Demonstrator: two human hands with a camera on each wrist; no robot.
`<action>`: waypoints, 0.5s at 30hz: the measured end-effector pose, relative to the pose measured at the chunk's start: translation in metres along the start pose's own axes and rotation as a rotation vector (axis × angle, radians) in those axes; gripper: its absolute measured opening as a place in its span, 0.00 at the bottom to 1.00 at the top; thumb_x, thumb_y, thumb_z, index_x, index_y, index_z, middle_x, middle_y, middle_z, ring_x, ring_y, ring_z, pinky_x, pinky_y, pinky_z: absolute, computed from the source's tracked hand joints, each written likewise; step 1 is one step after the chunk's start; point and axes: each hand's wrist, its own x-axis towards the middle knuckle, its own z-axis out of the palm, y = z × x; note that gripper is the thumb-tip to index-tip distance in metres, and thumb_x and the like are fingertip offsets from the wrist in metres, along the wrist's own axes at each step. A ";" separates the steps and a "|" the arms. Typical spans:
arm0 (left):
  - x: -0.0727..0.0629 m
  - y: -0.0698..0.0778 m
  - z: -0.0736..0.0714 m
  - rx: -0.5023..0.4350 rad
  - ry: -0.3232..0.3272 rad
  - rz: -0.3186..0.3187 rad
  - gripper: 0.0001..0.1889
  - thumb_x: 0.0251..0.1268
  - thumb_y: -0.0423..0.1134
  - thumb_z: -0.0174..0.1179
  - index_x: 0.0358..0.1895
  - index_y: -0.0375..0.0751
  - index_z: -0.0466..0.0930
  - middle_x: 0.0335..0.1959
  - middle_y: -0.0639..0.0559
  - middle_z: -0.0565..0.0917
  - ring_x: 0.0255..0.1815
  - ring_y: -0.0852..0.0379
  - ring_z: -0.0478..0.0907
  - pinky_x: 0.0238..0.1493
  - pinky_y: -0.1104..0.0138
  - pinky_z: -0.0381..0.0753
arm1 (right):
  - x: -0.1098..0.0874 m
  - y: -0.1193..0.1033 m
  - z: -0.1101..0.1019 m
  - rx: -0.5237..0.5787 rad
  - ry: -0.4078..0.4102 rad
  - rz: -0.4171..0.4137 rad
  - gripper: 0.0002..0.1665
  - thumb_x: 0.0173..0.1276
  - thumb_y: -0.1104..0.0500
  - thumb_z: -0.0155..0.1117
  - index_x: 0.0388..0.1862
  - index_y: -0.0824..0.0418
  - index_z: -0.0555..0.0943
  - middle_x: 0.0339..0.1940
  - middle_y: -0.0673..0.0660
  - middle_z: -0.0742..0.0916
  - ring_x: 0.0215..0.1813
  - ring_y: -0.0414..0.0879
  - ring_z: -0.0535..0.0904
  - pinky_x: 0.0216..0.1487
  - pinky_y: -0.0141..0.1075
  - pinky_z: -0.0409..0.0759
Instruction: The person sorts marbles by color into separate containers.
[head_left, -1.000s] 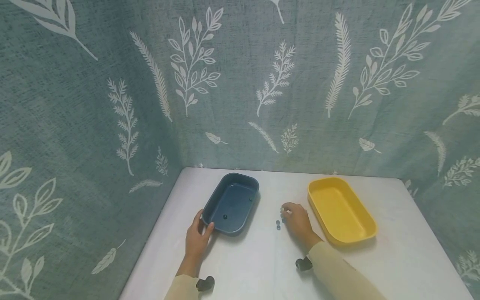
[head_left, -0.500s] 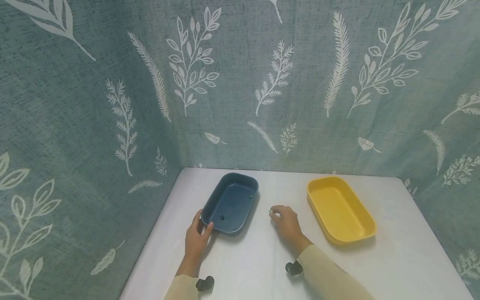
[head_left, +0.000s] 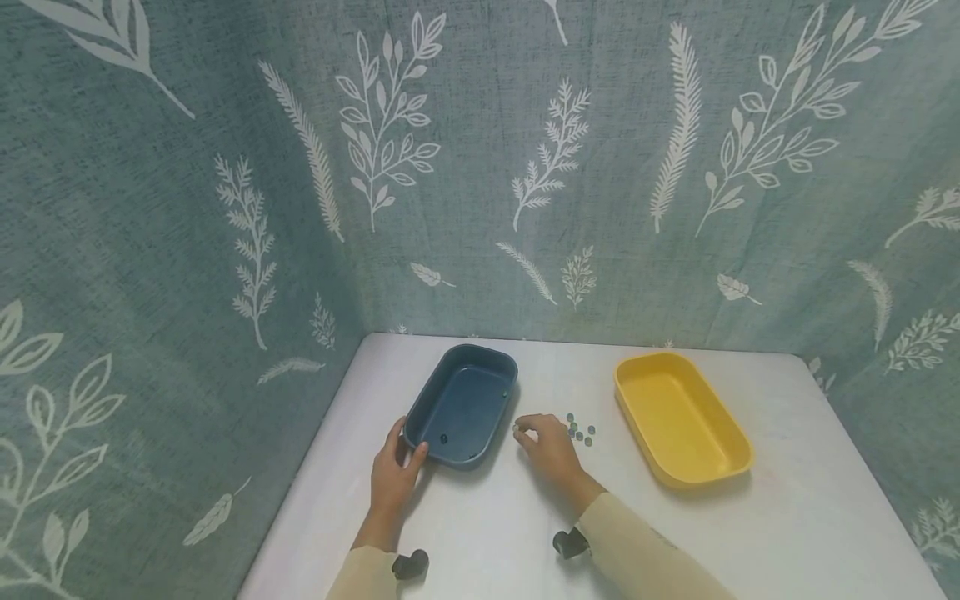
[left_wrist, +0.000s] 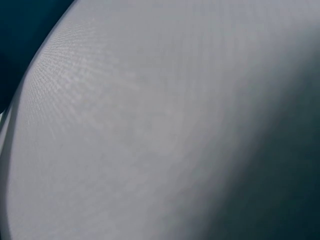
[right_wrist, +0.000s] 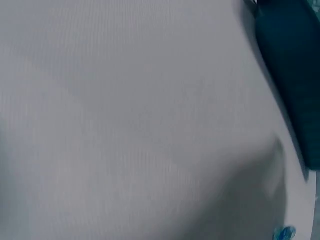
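In the head view, my left hand [head_left: 395, 477] holds the near left corner of a dark blue tray [head_left: 465, 408], thumb at its rim. A dark marble [head_left: 443, 438] lies inside the tray, with a small green one [head_left: 504, 395] by its right wall. My right hand [head_left: 551, 450] is just right of the tray, pinching a small pale marble [head_left: 516, 428] between thumb and fingertips. Behind that hand, several glass marbles [head_left: 580, 436] lie loose on the table. Neither wrist view clearly shows a hand; the blue tray [right_wrist: 295, 75] fills the right wrist view's upper right.
A yellow tray [head_left: 678, 417] with nothing visible in it stands to the right of the loose marbles. The white-covered table [head_left: 495, 542] runs back to a green leaf-patterned cloth [head_left: 465, 167], which also hangs along the left side.
My right hand has moved left from the loose marbles toward the blue tray, carrying the pinched marble, and uncovering the others. The dark marble in the tray has shifted slightly left. My left hand stays put.
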 end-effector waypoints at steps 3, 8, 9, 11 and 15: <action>0.000 0.000 0.000 -0.008 0.001 0.003 0.35 0.65 0.50 0.63 0.73 0.47 0.61 0.71 0.45 0.67 0.72 0.44 0.61 0.71 0.50 0.57 | 0.000 -0.007 0.003 -0.010 -0.027 -0.018 0.13 0.69 0.56 0.63 0.50 0.58 0.83 0.45 0.50 0.86 0.55 0.49 0.78 0.61 0.48 0.72; 0.000 -0.001 0.000 -0.012 0.000 0.010 0.36 0.65 0.51 0.63 0.73 0.47 0.61 0.71 0.44 0.68 0.71 0.43 0.62 0.70 0.49 0.57 | -0.001 -0.018 0.008 -0.042 -0.069 -0.035 0.13 0.69 0.55 0.63 0.50 0.56 0.83 0.43 0.48 0.86 0.53 0.47 0.77 0.59 0.47 0.72; 0.000 -0.001 0.000 -0.013 0.001 0.012 0.36 0.65 0.51 0.63 0.73 0.47 0.61 0.70 0.44 0.68 0.71 0.43 0.62 0.70 0.49 0.57 | -0.001 -0.019 0.009 -0.051 -0.073 -0.043 0.13 0.69 0.55 0.63 0.50 0.56 0.83 0.43 0.48 0.86 0.53 0.46 0.77 0.59 0.46 0.72; 0.000 -0.002 0.000 -0.021 0.000 0.016 0.36 0.65 0.52 0.63 0.73 0.46 0.61 0.70 0.44 0.68 0.71 0.42 0.62 0.70 0.48 0.57 | -0.002 -0.023 0.011 -0.066 -0.083 -0.061 0.12 0.69 0.55 0.63 0.49 0.55 0.83 0.43 0.47 0.86 0.52 0.45 0.77 0.59 0.46 0.72; 0.001 -0.003 0.000 -0.020 0.006 0.026 0.36 0.65 0.52 0.63 0.73 0.47 0.61 0.70 0.43 0.68 0.70 0.41 0.63 0.69 0.47 0.58 | -0.004 -0.030 0.014 -0.063 -0.101 -0.089 0.14 0.70 0.52 0.62 0.50 0.55 0.83 0.45 0.47 0.85 0.52 0.45 0.77 0.59 0.45 0.72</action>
